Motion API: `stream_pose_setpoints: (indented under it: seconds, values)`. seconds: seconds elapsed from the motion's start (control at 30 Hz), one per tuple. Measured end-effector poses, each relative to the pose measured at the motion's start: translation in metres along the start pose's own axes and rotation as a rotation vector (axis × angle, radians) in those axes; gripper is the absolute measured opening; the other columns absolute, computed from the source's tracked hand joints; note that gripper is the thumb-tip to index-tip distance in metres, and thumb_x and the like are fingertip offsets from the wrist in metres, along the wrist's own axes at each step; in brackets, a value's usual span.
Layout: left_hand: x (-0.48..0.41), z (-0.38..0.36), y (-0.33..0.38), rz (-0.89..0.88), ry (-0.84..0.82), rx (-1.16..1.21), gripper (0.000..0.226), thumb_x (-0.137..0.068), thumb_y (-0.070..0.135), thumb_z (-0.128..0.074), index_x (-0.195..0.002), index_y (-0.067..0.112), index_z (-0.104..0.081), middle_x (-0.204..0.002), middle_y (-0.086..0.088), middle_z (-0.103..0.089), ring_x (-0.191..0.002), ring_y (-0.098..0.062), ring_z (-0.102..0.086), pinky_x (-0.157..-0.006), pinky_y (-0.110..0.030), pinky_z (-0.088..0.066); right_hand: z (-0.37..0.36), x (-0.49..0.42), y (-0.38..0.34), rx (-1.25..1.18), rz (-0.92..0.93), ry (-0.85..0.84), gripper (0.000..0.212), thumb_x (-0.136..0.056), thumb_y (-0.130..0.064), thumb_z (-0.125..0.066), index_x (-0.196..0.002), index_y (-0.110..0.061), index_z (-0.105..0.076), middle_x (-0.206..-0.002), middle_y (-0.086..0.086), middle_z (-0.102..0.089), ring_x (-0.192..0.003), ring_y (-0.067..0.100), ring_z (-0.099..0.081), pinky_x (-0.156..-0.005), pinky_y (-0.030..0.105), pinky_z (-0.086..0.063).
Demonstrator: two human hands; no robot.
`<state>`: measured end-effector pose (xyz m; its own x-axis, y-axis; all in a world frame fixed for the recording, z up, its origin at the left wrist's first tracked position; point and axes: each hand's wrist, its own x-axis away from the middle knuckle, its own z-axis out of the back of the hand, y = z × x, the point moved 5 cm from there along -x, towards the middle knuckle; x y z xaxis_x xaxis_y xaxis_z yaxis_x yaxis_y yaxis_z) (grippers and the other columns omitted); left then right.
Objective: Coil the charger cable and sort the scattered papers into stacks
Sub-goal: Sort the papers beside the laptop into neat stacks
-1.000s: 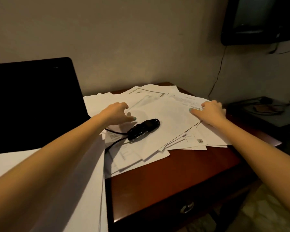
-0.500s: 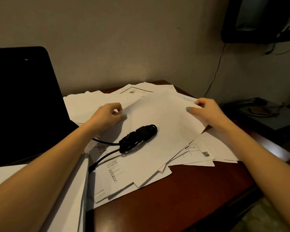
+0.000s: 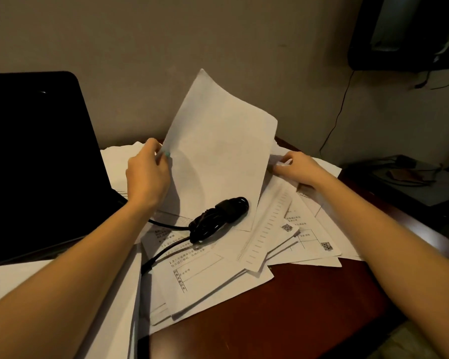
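My left hand (image 3: 147,177) pinches the left edge of a blank sheet (image 3: 218,151), raised above the scattered papers (image 3: 218,275). My right hand (image 3: 300,170) touches the pile; I cannot tell if it grips. The charger cable (image 3: 218,216) lies coiled at the sheet's lower edge.

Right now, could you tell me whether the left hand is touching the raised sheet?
Touching: the head view shows the left hand pinching the raised sheet at its left edge.
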<state>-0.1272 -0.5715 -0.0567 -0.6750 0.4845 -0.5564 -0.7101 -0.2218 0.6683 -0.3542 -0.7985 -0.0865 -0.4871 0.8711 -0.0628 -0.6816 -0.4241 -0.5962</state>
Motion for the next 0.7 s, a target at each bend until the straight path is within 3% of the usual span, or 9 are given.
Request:
stream_pose_setpoints:
  seconds: [0.13,0.2,0.3,0.43,0.53,0.6,0.7]
  values:
    - [-0.005,0.001,-0.006,0.042,0.064,0.068,0.009,-0.101,0.015,-0.047,-0.094,0.010,-0.048,-0.091,-0.004,-0.055,-0.076,-0.030,-0.051,-0.069,-0.042,-0.050,0.004,0.003,-0.004,-0.136,-0.025,-0.094,0.031,-0.080,-0.036,-0.075,-0.080,-0.011,-0.055,-0.073,0.004,-0.057,-0.063,0.016,-0.055,-0.055,0.030,-0.045]
    - [-0.007,-0.001,-0.010,0.082,0.083,0.098,0.010,-0.101,0.015,-0.047,-0.096,0.007,-0.049,-0.091,-0.005,-0.056,-0.077,-0.030,-0.053,-0.072,-0.044,-0.051,0.015,0.008,0.000,-0.365,-0.052,-0.079,0.025,-0.081,-0.023,-0.075,-0.092,-0.006,-0.060,-0.084,0.009,-0.068,-0.073,0.023,-0.067,-0.068,0.037,-0.057]
    - [-0.007,0.000,-0.012,0.157,0.092,0.164,0.010,-0.101,0.015,-0.047,-0.097,0.006,-0.049,-0.088,-0.005,-0.057,-0.074,-0.023,-0.050,-0.069,-0.038,-0.046,0.023,0.019,0.004,-0.687,-0.117,-0.095,0.023,-0.082,-0.009,-0.071,-0.104,-0.005,-0.062,-0.104,0.015,-0.071,-0.090,0.026,-0.070,-0.085,0.046,-0.057]
    - [-0.006,-0.005,-0.016,0.230,-0.024,0.210,0.007,-0.099,0.013,-0.048,-0.096,0.007,-0.050,-0.086,-0.007,-0.057,-0.077,-0.026,-0.049,-0.066,-0.035,-0.042,0.005,0.039,-0.006,-0.883,-0.174,-0.284,0.027,-0.087,0.001,-0.060,-0.113,-0.005,-0.061,-0.107,0.015,-0.071,-0.089,0.030,-0.071,-0.064,0.043,-0.059]
    - [-0.003,-0.015,-0.018,0.233,-0.188,0.172,0.004,-0.097,0.013,-0.050,-0.097,0.010,-0.053,-0.089,-0.007,-0.059,-0.072,-0.022,-0.050,-0.057,-0.029,-0.038,-0.008,0.050,-0.010,-0.934,-0.168,-0.302,0.033,-0.086,0.008,-0.058,-0.118,0.001,-0.060,-0.109,0.018,-0.069,-0.087,0.028,-0.071,-0.065,0.034,-0.060]
    - [-0.002,-0.018,-0.016,0.225,-0.224,0.192,0.005,-0.097,0.015,-0.051,-0.097,0.011,-0.054,-0.086,-0.005,-0.060,-0.068,-0.015,-0.050,-0.058,-0.027,-0.039,-0.017,0.056,-0.012,-0.892,-0.153,-0.268,0.029,-0.087,0.006,-0.058,-0.115,-0.003,-0.062,-0.105,0.017,-0.071,-0.087,0.028,-0.071,-0.069,0.036,-0.060]
    - [-0.003,-0.019,-0.017,0.268,-0.253,0.295,0.011,-0.098,0.022,-0.052,-0.100,0.012,-0.056,-0.084,-0.003,-0.061,-0.069,-0.015,-0.051,-0.062,-0.030,-0.041,-0.012,0.048,-0.015,-0.869,-0.124,-0.037,0.020,-0.091,-0.001,-0.058,-0.110,-0.004,-0.063,-0.086,0.008,-0.074,-0.077,0.023,-0.071,-0.071,0.038,-0.059]
